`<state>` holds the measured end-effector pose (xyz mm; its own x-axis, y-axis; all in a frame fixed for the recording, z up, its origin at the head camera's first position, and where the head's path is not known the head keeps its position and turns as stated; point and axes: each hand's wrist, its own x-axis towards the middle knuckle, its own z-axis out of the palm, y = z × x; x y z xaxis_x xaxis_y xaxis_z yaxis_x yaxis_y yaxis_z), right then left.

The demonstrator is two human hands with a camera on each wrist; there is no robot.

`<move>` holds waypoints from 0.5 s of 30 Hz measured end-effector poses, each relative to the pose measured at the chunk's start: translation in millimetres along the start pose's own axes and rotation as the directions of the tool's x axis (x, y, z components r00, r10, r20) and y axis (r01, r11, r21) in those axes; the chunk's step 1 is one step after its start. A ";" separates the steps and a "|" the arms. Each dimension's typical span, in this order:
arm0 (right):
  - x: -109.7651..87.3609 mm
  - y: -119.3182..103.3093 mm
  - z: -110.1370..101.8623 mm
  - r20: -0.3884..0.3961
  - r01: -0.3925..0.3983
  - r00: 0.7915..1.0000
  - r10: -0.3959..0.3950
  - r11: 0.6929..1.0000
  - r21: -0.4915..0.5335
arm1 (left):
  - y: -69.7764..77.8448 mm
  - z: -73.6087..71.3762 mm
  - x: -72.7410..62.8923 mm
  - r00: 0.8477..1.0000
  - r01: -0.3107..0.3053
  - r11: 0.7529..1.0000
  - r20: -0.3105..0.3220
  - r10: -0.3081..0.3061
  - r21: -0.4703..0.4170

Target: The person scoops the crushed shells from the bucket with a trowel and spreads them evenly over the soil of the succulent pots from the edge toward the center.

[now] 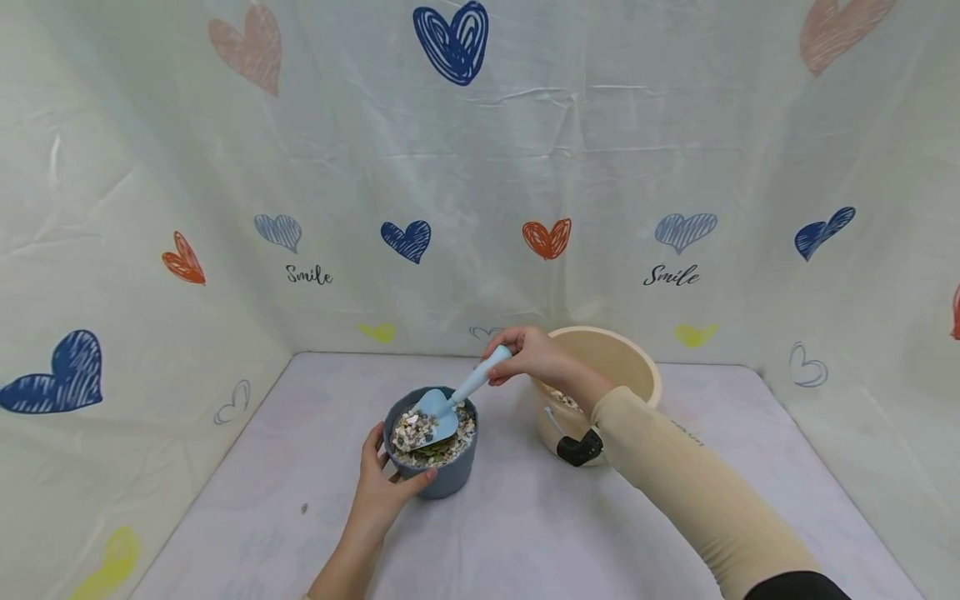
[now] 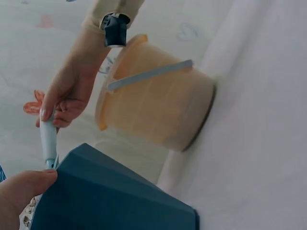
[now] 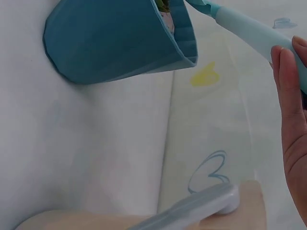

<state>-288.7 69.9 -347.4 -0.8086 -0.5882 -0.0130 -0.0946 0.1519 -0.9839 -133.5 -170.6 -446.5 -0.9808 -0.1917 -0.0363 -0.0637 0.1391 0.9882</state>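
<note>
A blue-grey flowerpot (image 1: 450,481) stands on the table, filled near its rim with pale mixed gravel (image 1: 407,432). A bit of green plant shows under the trowel blade. My left hand (image 1: 380,493) holds the pot from the left, its thumb at the near rim and the fingers round the far side. From the upper right, my right hand (image 1: 529,355) grips the handle of a light blue trowel (image 1: 478,377). The blade slants down into the pot, over the gravel. In the right wrist view the trowel handle (image 3: 249,33) lies between fingers and thumb.
A cream bucket (image 1: 637,367) with a grey handle (image 2: 148,75) stands behind the right forearm, with gravel inside. A small crumb (image 1: 303,507) lies on the tabletop (image 1: 277,467) at left. A curtain printed with hearts (image 1: 480,183) encloses the table's back and sides.
</note>
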 end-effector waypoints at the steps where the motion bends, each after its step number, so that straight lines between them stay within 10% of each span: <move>1: 0.0 -0.4 0.3 0.002 -0.001 1.000 0.001 1.000 -0.005 | 0.4 -0.5 0.1 1.000 -0.001 1.000 0.002 0.001 0.001; 15: 0.3 -7.9 6.0 0.022 -0.009 1.000 0.010 0.998 -0.055 | 2.1 -28.1 14.6 0.983 -0.012 1.000 0.184 0.010 0.010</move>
<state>-284.8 63.7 -340.7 -0.7965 -0.6041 -0.0269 -0.1193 0.2006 -0.9724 -142.7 -200.4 -440.8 -0.9985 -0.0085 -0.0532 -0.0538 0.1515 0.9870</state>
